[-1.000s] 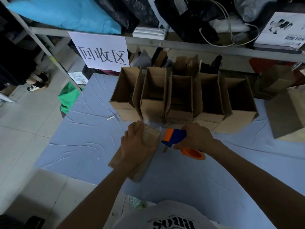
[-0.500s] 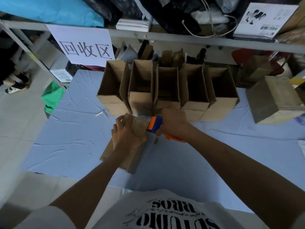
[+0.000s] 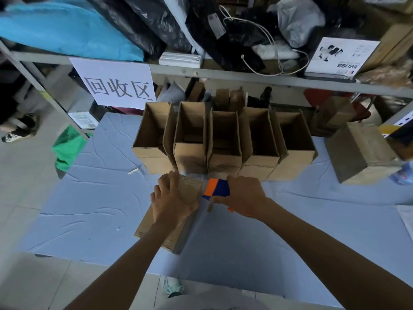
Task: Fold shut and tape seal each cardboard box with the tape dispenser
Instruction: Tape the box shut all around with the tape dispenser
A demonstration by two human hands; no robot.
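Note:
A closed cardboard box [image 3: 176,238] lies on the blue table cover [image 3: 93,209] in front of me. My left hand [image 3: 172,202] presses down on its top with the fingers spread over shiny clear tape at the far end. My right hand [image 3: 243,195] grips the orange and blue tape dispenser [image 3: 218,187] just right of the box's far end. A row of several open cardboard boxes [image 3: 223,142] stands right behind the hands.
A closed box [image 3: 357,153] sits at the right of the table. A metal shelf [image 3: 245,78] with bags, cables and a paper sign [image 3: 116,86] runs above the open boxes. A green bag [image 3: 67,146] lies on the floor to the left.
The dispenser and my right hand have moved closer to the far end of the box under my left hand. The camera has shifted.

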